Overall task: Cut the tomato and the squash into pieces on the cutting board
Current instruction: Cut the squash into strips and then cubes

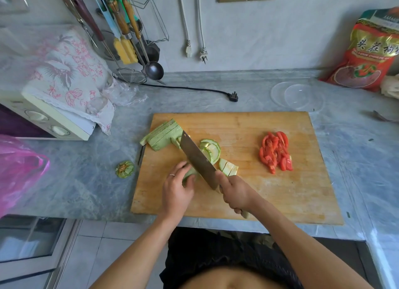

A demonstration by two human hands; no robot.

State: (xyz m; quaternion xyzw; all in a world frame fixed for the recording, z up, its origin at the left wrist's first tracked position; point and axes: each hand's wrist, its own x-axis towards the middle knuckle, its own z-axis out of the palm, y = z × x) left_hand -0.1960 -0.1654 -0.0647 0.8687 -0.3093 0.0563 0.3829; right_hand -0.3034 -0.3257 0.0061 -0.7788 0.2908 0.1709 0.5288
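1. Both forearms are reaching in closest to the lens. At their ends, the right hand [236,193] is wrapping its fingers tight round the handle of the cleaver [198,160], and the left hand [178,186] is curling its fingertips over a small squash piece [190,173], pinning it to the board right beside the blade.

2. Biggest worry: that wide blade is slanting down just beside the left knuckles. If the pale green piece slips on its rounded skin, I'd judge the edge could be riding into a finger.

3. Next risk: the cutting board [280,202] is hanging a little past the counter's front edge, so a hard chop might be shifting it.

4. Smaller risk: the sliced squash stack [164,135] is sitting at the board's far left corner, partly overhanging, and a nudge from the blade tip could be tipping slices onto the counter, where the squash stem end [124,169] is already lying.

5. Loose squash slices [212,149] are lying right of the blade. The tomato pieces [276,151] are resting well apart on the right, already cut.

6. Containers, big to small: a red food bag [367,51] is leaning on the wall, its contents hidden, and a clear plastic dish [298,96] looks to be holding nothing.
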